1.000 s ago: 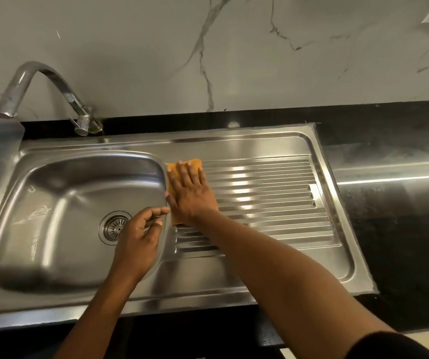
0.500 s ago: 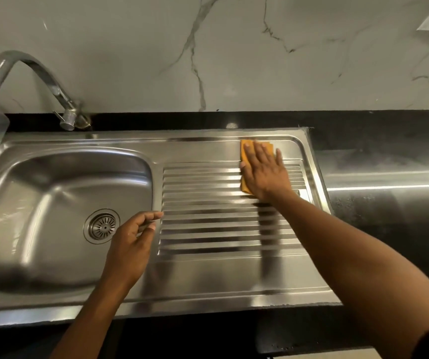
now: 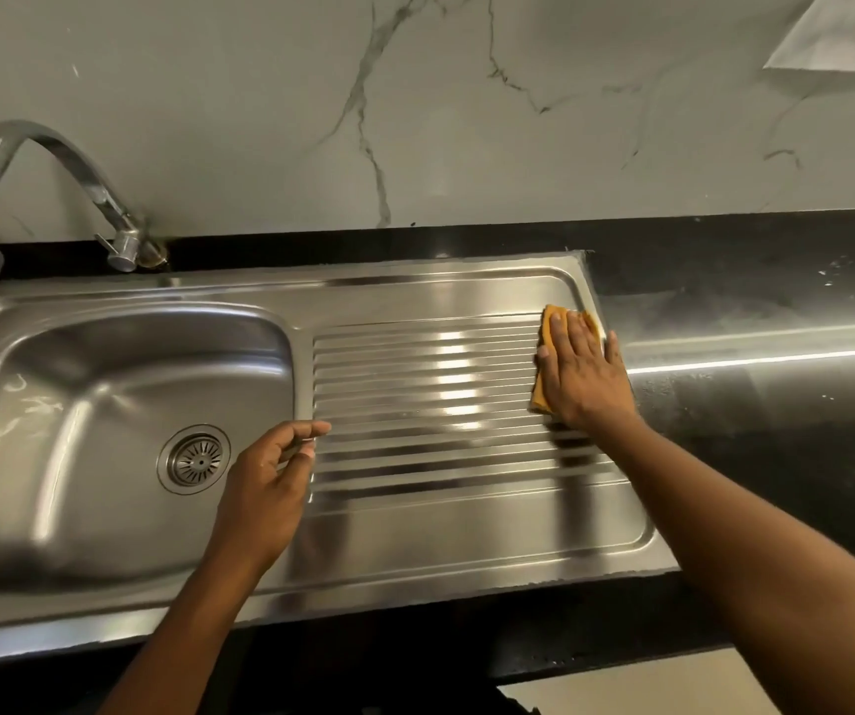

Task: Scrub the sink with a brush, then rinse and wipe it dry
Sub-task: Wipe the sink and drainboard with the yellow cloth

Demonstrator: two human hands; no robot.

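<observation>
A stainless steel sink with a ribbed drainboard fills the middle of the head view. My right hand presses flat on an orange cloth at the drainboard's far right edge; most of the cloth is hidden under the palm. My left hand hovers at the rim between basin and drainboard, fingers loosely curled, thumb and forefinger close together, holding nothing. The drain strainer sits in the basin floor just left of that hand. No brush is in view.
A curved chrome tap stands at the back left, its spout over the basin's left end. Black counter runs right of the sink and along the front edge. A marble wall rises behind. Something pale hangs at the top right.
My right hand has slid the orange cloth from the drainboard's left end, beside the basin, across to its far right edge. My left hand has stayed at the basin rim.
</observation>
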